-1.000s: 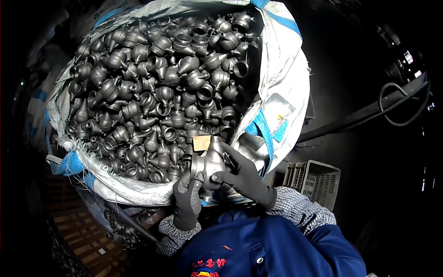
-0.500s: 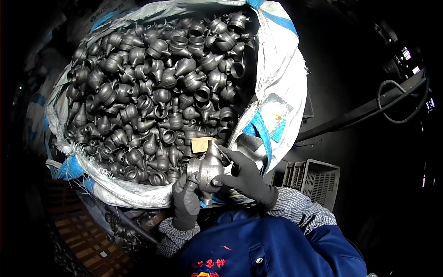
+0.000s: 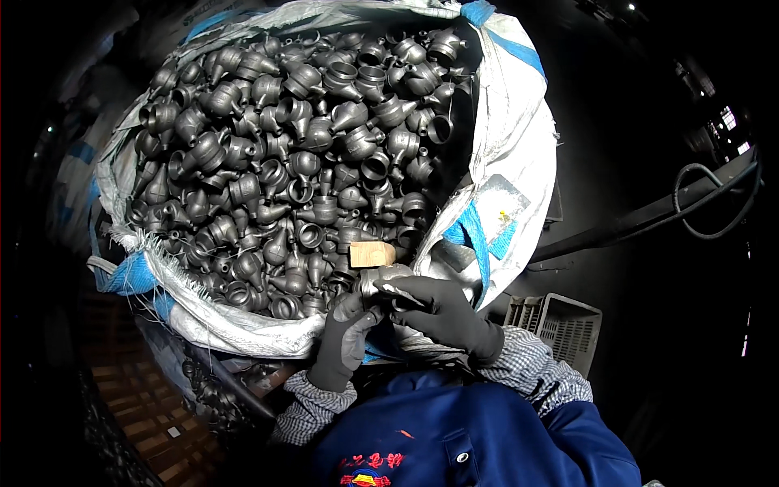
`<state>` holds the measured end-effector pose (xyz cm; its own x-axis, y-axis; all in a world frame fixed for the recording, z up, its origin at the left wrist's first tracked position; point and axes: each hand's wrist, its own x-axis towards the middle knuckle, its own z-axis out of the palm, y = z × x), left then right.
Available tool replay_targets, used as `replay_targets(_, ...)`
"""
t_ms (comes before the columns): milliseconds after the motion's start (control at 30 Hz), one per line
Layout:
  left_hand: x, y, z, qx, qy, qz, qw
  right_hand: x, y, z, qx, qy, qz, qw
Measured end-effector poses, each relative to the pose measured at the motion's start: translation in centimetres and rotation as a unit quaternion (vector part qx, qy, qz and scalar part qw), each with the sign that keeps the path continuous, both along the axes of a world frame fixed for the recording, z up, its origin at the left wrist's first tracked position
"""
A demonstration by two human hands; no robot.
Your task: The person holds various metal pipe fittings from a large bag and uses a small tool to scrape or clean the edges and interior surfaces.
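Observation:
Close to my body, at the near edge of the sack, both gloved hands hold a grey metal casting [image 3: 381, 276]. Only its top rim and part of its side show; the rest is hidden by my fingers. My right hand [image 3: 442, 312] is closed over its right side and top, fingers pointing left. My left hand [image 3: 344, 337] grips it low on the left, fingers bent against it. Just beyond the casting, a pale wooden block [image 3: 372, 254] lies on the heap of similar castings [image 3: 292, 154], rounded bodies with narrow necks and ring-shaped openings.
A large white woven sack [image 3: 519, 105] with blue straps surrounds the heap. Grey plastic crates [image 3: 572, 333] stand at the right. A dark bar with a looped cable [image 3: 649, 215] slants in from the right. A brown slatted pallet [image 3: 146, 398] lies at lower left.
The casting has been turned in my hands: its neck, upright before, no longer shows. My right hand has come further over it. The whole scene has shifted slightly right in view.

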<state>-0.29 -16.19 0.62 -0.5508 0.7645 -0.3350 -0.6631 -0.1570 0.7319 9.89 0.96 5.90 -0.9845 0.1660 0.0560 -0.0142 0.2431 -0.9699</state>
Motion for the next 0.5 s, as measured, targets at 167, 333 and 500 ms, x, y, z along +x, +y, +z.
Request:
replay_targets(167, -0.6, -0.7, -0.6, 0.046, 0.002, 0.021, 0.999, 1.1, -0.4, 2.4, -0.135, -0.074, -0.027, 0.988)
replay_targets(333, -0.8, -1.9, -0.2, 0.041, 0.013, 0.07, 0.997, 1.3, 0.4, -0.7, -0.233, -0.151, -0.181, 0.944)
replay_targets(500, -0.9, -3.1, -0.7, 0.056, 0.048, 0.085, 0.994, 1.4, -0.9, -2.0, -0.288, -0.172, -0.132, 0.933)
